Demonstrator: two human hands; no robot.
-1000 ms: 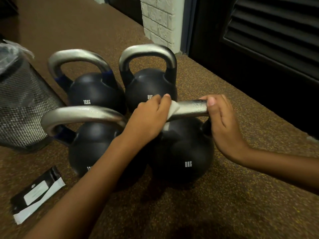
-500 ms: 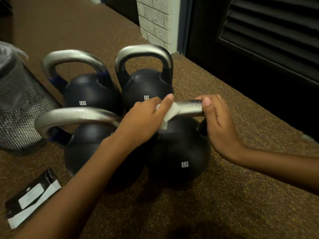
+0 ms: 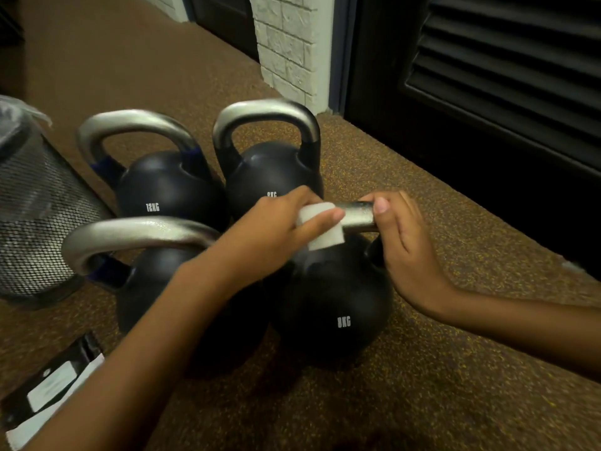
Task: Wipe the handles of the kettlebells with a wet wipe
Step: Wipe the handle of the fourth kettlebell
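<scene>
Several black kettlebells with silver handles stand together on the brown floor. The near right one, marked 8KG (image 3: 338, 307), has its handle (image 3: 357, 214) between my hands. My left hand (image 3: 276, 226) presses a white wet wipe (image 3: 320, 227) around the handle's left part. My right hand (image 3: 403, 242) grips the handle's right end and corner. The near left kettlebell (image 3: 140, 236) is partly hidden by my left forearm. Behind stand a 12KG kettlebell (image 3: 162, 187) and another 8KG kettlebell (image 3: 270, 167).
A black mesh bin (image 3: 35, 216) with a plastic liner stands at the left. A black and white wipe packet (image 3: 48, 388) lies on the floor at the lower left. A white brick pillar (image 3: 289, 43) and dark louvred doors (image 3: 504, 76) rise behind.
The wet wipe under my left hand has slid a little to the right along the handle and shows more. My right hand keeps its grip on the handle's end.
</scene>
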